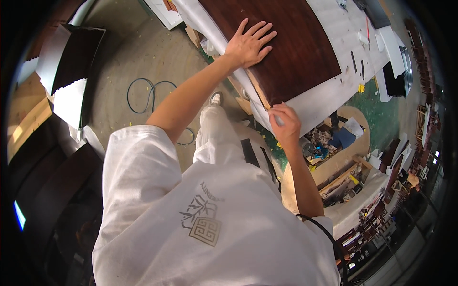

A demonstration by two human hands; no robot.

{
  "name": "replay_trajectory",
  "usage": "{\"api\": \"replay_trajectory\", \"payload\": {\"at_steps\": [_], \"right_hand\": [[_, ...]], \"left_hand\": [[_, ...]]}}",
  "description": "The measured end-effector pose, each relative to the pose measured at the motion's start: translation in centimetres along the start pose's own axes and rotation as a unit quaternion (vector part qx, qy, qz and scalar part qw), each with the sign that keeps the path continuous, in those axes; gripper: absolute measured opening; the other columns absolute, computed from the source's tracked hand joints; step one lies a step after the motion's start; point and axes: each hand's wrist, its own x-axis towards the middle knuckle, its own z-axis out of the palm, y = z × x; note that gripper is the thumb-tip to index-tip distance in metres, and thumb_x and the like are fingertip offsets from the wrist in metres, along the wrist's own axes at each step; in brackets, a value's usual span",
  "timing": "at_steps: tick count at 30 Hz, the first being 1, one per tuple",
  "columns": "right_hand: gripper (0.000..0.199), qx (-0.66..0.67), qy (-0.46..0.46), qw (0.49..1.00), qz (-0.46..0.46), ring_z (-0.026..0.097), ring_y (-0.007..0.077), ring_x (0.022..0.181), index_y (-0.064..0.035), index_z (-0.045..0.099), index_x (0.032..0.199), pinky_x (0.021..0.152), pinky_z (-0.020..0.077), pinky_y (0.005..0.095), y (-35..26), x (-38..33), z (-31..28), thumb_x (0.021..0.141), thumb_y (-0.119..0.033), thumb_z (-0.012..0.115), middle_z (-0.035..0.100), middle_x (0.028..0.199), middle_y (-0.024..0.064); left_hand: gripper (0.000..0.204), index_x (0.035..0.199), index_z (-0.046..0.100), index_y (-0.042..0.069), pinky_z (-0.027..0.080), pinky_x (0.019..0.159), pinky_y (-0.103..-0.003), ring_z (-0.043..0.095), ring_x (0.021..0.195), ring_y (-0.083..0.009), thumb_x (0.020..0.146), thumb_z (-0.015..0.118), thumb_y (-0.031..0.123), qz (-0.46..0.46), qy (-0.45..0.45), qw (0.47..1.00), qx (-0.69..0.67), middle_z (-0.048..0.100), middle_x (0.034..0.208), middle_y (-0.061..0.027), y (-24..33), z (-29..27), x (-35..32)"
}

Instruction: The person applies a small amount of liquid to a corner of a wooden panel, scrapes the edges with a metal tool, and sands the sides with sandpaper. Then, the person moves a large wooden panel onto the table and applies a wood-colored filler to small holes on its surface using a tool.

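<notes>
A dark brown wooden panel (300, 52) lies on a table covered with white sheeting (300, 112). Its long left edge shows a pale, unfinished wood strip (257, 89). Spread flat on the panel's top near that edge is my left hand (248, 45), fingers apart, holding nothing. At the panel's near corner my right hand (285, 125) has its fingers pinched together, touching the end of the pale edge. Whatever is between those fingertips, if anything, is hidden.
Right of the panel lie two thin dark strips (353, 62) and a red, pencil-like stick (368, 32). A bin of scraps (329, 148) with blue cloth stands below the table's right side. A dark hose (152, 90) loops over the floor at left, near stacked panels (76, 55).
</notes>
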Motion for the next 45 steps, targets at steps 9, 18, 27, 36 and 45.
{"api": "replay_trajectory", "payload": {"at_steps": [9,18,27,36,45], "right_hand": [[0.015,0.003,-0.024,1.000,-0.016,0.072,0.0295,0.097,-0.0036,0.075,0.092,0.097,0.0608,0.0424,0.6,1.1,-0.5,0.080,0.002,0.081,0.073,0.097,0.0071],[0.014,0.007,-0.090,0.992,-0.083,0.071,0.0289,0.095,-0.0031,0.074,0.090,0.093,0.0614,0.0412,0.7,3.0,-1.4,0.080,0.004,0.080,0.072,0.096,0.0073],[0.015,-0.001,-0.100,0.992,-0.080,0.072,0.0303,0.099,-0.0042,0.076,0.091,0.089,0.0598,0.0399,1.4,2.8,-1.6,0.079,0.003,0.082,0.073,0.098,0.0083],[0.016,0.002,-0.082,0.994,-0.077,0.072,0.0288,0.096,-0.0032,0.075,0.092,0.089,0.0605,0.0394,0.7,2.9,-1.3,0.079,0.006,0.080,0.072,0.095,0.0077],[0.015,0.005,-0.082,0.994,-0.071,0.072,0.0291,0.094,-0.0030,0.075,0.091,0.096,0.0609,0.0401,1.0,1.6,-1.1,0.079,0.003,0.081,0.072,0.094,0.0080]], "left_hand": [[0.056,0.162,0.043,0.025,0.015,0.132,-0.055,0.029,0.159,-0.0212,0.111,0.040,0.048,-0.001,0.008,1.000,0.000,0.038,0.170,-0.0012,-0.1,0.1,0.2],[0.056,0.162,0.042,0.025,0.013,0.132,-0.054,0.027,0.159,-0.0204,0.111,0.039,0.048,-0.006,-0.001,1.000,0.002,0.037,0.171,-0.0006,-0.1,0.1,0.1],[0.056,0.162,0.042,0.025,0.012,0.132,-0.054,0.027,0.159,-0.0201,0.111,0.039,0.048,-0.005,0.001,1.000,0.006,0.036,0.171,-0.0001,-0.1,0.1,0.2],[0.055,0.162,0.043,0.025,0.013,0.132,-0.054,0.029,0.159,-0.0206,0.111,0.041,0.047,-0.005,0.003,1.000,0.000,0.038,0.170,-0.0005,0.0,0.1,0.1],[0.055,0.161,0.044,0.025,0.014,0.132,-0.054,0.029,0.159,-0.0213,0.111,0.041,0.047,-0.004,0.006,1.000,-0.012,0.038,0.170,-0.0008,0.1,0.0,-0.1]]}}
